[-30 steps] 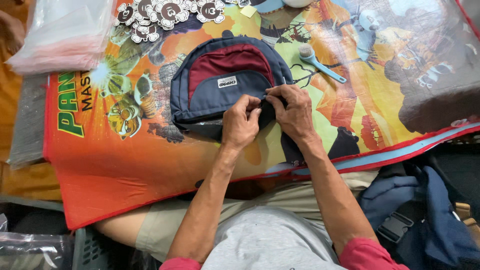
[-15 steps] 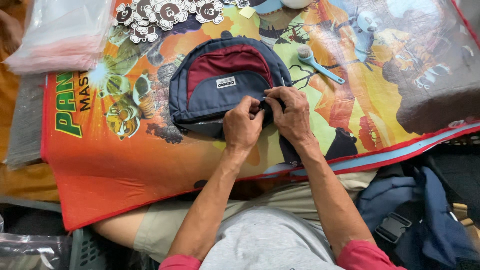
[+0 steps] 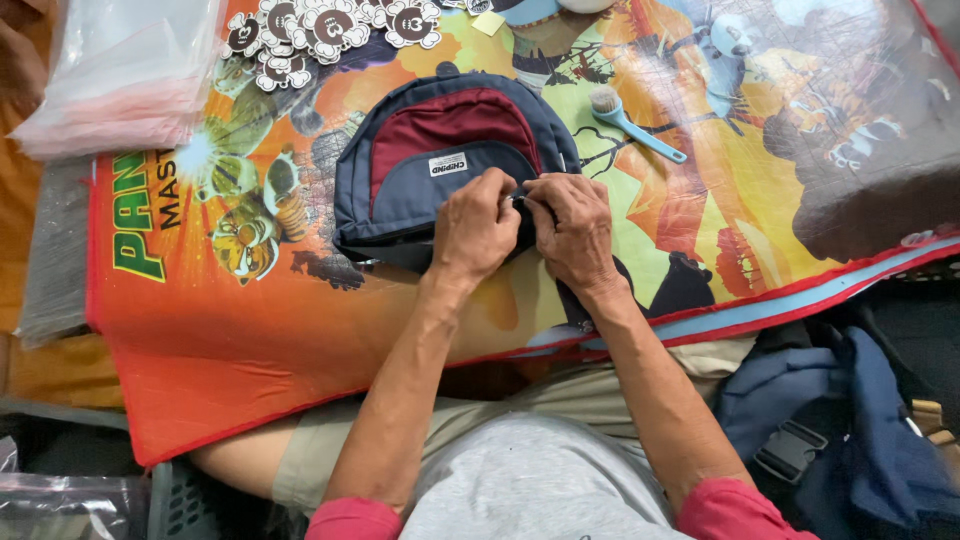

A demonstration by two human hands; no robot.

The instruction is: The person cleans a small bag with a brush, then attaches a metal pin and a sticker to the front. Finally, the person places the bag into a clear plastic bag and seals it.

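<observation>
Navy fabric: a small blue backpack with a maroon front panel lies flat on the table, directly under both hands and reaching away from them.
Left grip: the left hand has its fingers pressed together, pinching the bag's lower right edge; exactly what small part sits between them is hidden.
Right grip: the right hand pinches the same spot from the other side, its fingertips touching those of the left.
Where the work sits: between the two grips, at the near right corner of the bag, close to the person's body.
Doing it well: as a judgement, the bag should stay flat and the two pinches close together, so the cloth neither bunches nor slips; short, steady pulls suit a seam or zip end better than a tug.
Surface: a glossy printed sheet, mostly orange with cartoon animals, covers the table under the grips.
Beyond the grips: a light blue brush lies just past the right grip, apart from the bag.
Far left of the grips: round black-and-white patches lie in a heap, and a stack of clear plastic bags rests further left.
Near right, below the table: a dark blue bag with a buckle lies beside the person's lap.
</observation>
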